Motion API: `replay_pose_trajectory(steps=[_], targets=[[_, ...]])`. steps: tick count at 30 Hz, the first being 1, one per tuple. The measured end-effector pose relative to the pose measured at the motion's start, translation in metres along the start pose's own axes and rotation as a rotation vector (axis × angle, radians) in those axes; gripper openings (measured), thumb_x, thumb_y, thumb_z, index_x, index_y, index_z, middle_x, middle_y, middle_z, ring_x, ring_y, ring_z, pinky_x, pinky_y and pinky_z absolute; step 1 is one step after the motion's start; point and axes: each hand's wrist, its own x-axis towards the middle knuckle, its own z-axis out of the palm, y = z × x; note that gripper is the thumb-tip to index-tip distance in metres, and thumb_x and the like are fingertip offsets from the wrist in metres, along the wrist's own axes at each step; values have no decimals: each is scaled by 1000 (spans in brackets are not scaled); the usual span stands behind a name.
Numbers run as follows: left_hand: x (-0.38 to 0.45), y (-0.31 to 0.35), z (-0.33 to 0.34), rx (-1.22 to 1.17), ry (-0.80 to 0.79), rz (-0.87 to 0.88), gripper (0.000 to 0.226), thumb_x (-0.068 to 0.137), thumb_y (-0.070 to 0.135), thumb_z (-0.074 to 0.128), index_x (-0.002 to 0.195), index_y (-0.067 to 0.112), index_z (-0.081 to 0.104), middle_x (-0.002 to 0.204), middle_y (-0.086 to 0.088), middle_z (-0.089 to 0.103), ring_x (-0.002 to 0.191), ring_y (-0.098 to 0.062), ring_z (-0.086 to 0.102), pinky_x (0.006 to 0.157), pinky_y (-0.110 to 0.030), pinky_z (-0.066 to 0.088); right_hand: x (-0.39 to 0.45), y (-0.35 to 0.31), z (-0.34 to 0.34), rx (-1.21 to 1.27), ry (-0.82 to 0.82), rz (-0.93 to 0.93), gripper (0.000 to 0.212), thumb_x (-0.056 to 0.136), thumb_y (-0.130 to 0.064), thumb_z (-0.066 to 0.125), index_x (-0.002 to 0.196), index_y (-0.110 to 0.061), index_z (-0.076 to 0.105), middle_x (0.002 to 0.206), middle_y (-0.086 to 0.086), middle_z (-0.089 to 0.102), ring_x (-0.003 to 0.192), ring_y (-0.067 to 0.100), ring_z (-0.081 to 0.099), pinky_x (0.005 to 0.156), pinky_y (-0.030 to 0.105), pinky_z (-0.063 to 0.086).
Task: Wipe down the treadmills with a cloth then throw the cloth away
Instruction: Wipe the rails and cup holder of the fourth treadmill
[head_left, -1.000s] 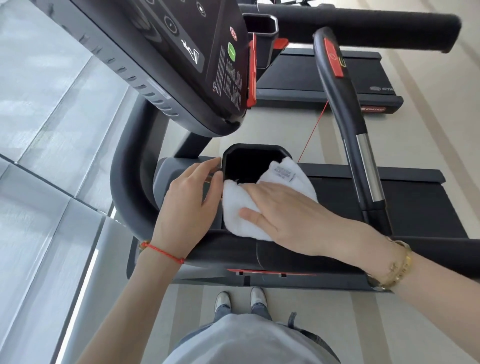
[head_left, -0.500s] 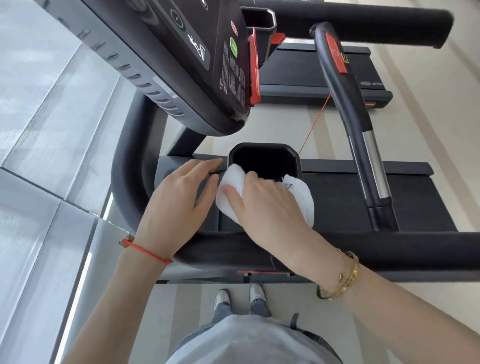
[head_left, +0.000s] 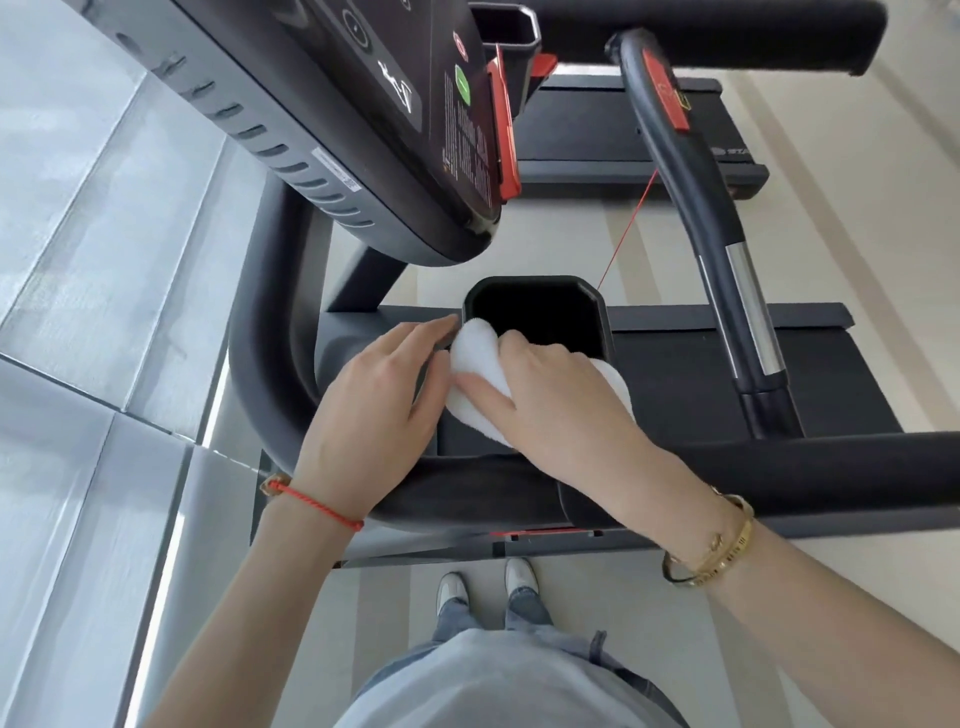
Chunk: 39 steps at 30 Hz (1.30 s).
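Note:
A white cloth (head_left: 475, 358) lies bunched on the near-left rim of the treadmill's black cup holder (head_left: 535, 312). My right hand (head_left: 556, 400) presses down on the cloth, covering most of it, fingers pointing left. My left hand (head_left: 374, 410) rests flat beside it on the grey tray, fingertips touching the holder's left edge and holding nothing. The treadmill console (head_left: 363, 114) tilts overhead at the upper left, and the black front handlebar (head_left: 779, 467) runs across under my wrists.
A curved side handle with a chrome sensor (head_left: 748, 306) stands to the right, a red safety cord (head_left: 623, 234) hanging by it. A second treadmill deck (head_left: 597, 135) lies beyond. A glass window wall (head_left: 93, 260) fills the left. My shoes (head_left: 483, 582) show on the pale floor below.
My right hand has slid the cloth left and bunched it against the cup holder's near-left corner. My left hand has stayed by the holder's left edge.

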Motion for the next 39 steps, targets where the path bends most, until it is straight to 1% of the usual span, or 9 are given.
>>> replay_pose_trajectory(steps=[4, 10, 13, 16, 21, 27, 32, 36, 39], targets=[[1, 5, 1, 26, 21, -4, 35, 101, 24, 46, 135, 20, 56, 117, 5, 65, 81, -11, 56, 73, -28, 47, -18, 28, -16, 9, -50, -245, 38, 96, -48, 46, 98, -11, 51, 82, -1, 56, 77, 21, 54, 71, 30, 37], [4, 19, 9, -11, 83, -65, 38, 100, 29, 47, 136, 18, 55, 118, 4, 65, 99, -16, 63, 83, -37, 52, -33, 65, -28, -8, 3, -359, 35, 93, -27, 63, 123, -10, 60, 111, 4, 62, 100, 21, 57, 82, 25, 41], [6, 25, 19, -7, 86, -103, 45, 99, 29, 50, 142, 15, 49, 119, 0, 64, 107, -19, 61, 90, -33, 48, -34, 73, -24, -45, 131, -258, 40, 88, -13, 65, 127, -11, 56, 124, 9, 54, 110, 21, 49, 81, 24, 39], [6, 26, 25, 18, 93, -128, 51, 98, 30, 51, 146, 14, 43, 123, -3, 62, 110, -19, 58, 88, -25, 41, -25, 79, -22, -9, 208, -116, 43, 93, -21, 56, 133, -9, 46, 131, 12, 42, 119, 26, 44, 93, 31, 43], [3, 27, 30, 30, 81, -145, 56, 97, 35, 48, 149, 16, 38, 127, -1, 59, 110, -17, 56, 89, -27, 43, 6, 88, -16, 306, 7, -25, 54, 99, -32, 45, 147, -17, 22, 150, -1, 19, 138, 13, 22, 107, 28, 27], [3, 27, 31, 32, 79, -150, 58, 96, 40, 43, 149, 18, 39, 111, 2, 59, 83, -12, 50, 75, -25, 43, 63, 98, -23, 229, -160, -115, 50, 99, -36, 48, 144, -18, 33, 140, 1, 42, 118, 22, 46, 92, 32, 36], [3, 25, 30, 20, 80, -160, 56, 97, 39, 43, 150, 20, 37, 109, 4, 60, 95, -13, 55, 83, -33, 50, 37, 118, -25, 399, -181, -107, 49, 94, -47, 46, 136, -25, 33, 113, -22, 48, 98, -9, 49, 73, 11, 33], [3, 26, 31, 23, 79, -168, 55, 98, 38, 43, 150, 21, 36, 108, 4, 59, 95, -13, 55, 83, -34, 50, 66, 104, -22, 116, -171, -171, 44, 96, -42, 50, 129, -15, 39, 113, 0, 52, 93, 23, 51, 65, 33, 30], [3, 27, 30, 13, 76, -169, 55, 97, 38, 44, 150, 22, 37, 105, 4, 59, 93, -13, 55, 82, -36, 50, 90, 77, -13, -115, -62, -276, 41, 93, -49, 52, 115, -14, 49, 107, 3, 62, 93, 32, 57, 66, 34, 28]])
